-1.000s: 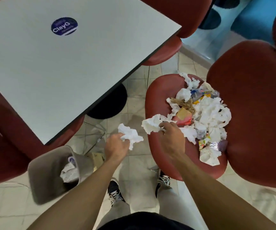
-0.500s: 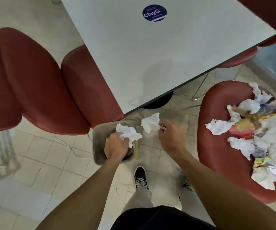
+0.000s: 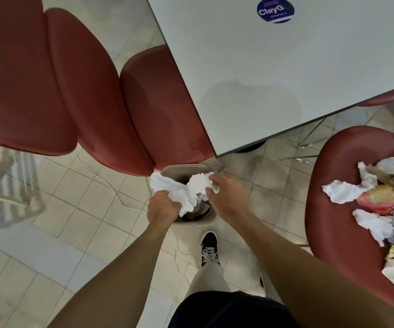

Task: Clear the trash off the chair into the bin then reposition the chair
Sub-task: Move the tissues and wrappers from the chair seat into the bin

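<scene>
A small grey bin (image 3: 211, 215) stands on the tiled floor in front of my feet, mostly hidden by my hands. My left hand (image 3: 161, 208) grips a crumpled white tissue (image 3: 170, 188) right above the bin's mouth. My right hand (image 3: 226, 195) holds a second white tissue wad (image 3: 199, 183) over the bin, fingers partly loosened around it. At the right edge, a red chair seat (image 3: 333, 209) carries a pile of trash (image 3: 385, 204): white tissues, brown paper and coloured wrappers.
A white table (image 3: 274, 79) with a blue round sticker (image 3: 275, 9) overhangs the bin at the top. Red chairs (image 3: 72, 91) stand at the left, one pushed under the table. A striped mat (image 3: 4, 185) lies at the far left. My black shoe (image 3: 209, 247) is just behind the bin.
My view swung left from the littered chair to the bin. Both hands carried their tissues from beside the chair to directly over the bin's mouth.
</scene>
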Tool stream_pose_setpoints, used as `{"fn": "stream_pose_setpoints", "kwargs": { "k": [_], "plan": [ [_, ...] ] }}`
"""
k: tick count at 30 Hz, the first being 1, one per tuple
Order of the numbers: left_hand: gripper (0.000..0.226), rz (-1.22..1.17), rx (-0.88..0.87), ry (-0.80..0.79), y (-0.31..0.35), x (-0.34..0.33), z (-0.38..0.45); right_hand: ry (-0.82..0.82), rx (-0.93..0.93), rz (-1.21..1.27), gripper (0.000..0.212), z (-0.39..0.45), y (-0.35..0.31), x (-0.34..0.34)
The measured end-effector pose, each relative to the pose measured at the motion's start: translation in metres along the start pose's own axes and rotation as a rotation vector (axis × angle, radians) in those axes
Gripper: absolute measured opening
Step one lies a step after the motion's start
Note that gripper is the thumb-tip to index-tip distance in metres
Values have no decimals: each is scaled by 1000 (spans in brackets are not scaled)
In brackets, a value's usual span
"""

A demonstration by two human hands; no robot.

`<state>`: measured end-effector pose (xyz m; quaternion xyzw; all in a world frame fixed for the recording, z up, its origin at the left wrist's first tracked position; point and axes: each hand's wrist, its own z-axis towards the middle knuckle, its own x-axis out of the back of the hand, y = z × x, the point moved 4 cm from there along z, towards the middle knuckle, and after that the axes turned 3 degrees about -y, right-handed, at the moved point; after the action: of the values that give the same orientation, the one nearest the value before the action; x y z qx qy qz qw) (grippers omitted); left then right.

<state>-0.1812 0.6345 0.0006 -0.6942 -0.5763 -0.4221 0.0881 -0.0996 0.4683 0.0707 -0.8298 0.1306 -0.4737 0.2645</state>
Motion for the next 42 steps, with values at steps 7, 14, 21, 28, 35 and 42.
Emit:
{"fn": "stream_pose_setpoints", "kwargs": {
  "k": [7, 14, 21, 28, 35, 42],
  "plan": [
    [39, 22, -40, -31, 4, -5, -2, -46, 13, -7, 32, -6, 17, 0],
    [27, 103, -145, -54, 44, -40, -15, -9, -70, 22, 34, -10, 81, 35],
    [13, 201, -334, -121, 127, -108, -58, 22, -173, 94, 37, -18, 174, 89],
    [32, 334, -401, -251, 207, -218, -104, 96, -352, 167, 36, -44, 294, 149],
    [42, 482, -567, -410, 277, -334, -150, 89, -525, 185, 33, -58, 419, 178],
    [44, 653, -854, -410, 333, -438, -147, 33, -652, 96, 53, -35, 521, 167]
  ]
}}
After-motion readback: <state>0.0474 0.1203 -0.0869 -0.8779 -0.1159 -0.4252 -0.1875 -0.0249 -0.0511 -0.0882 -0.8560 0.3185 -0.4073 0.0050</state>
